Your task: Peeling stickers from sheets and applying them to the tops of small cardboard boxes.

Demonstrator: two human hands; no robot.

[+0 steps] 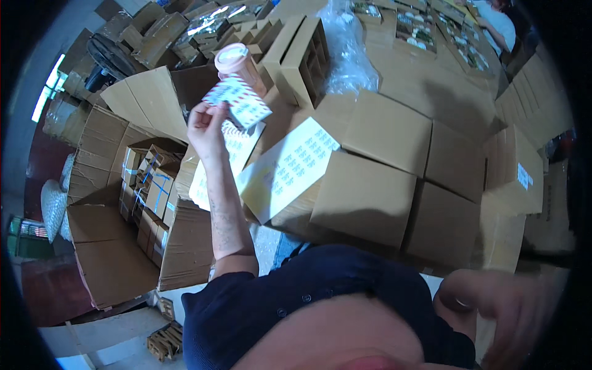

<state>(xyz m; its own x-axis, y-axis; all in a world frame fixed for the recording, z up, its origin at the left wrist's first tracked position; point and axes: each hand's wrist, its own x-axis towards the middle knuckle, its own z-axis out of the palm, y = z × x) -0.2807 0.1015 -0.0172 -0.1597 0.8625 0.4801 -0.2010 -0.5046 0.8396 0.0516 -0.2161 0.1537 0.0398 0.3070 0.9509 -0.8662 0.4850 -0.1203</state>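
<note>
My left hand (206,126) is raised over the cartons and pinches a small flat box (242,100) with a red, white and blue pattern by its lower left corner. Just behind that box stands a pink cylindrical container (237,61) with a pale lid. Below the hand lie white sheets of small blue stickers (290,166). My right hand (493,308) is close to the camera at the lower right, blurred, with fingers curled; whether it holds anything is not visible. My dark blue sleeve and chest fill the lower middle.
An open carton (92,185) at the left holds several small brown boxes (148,185). Closed brown cartons (370,191) spread across the middle and right. A carton with dividers (305,55) and a clear plastic bag (348,55) stand behind. Another person (499,24) is at the top right.
</note>
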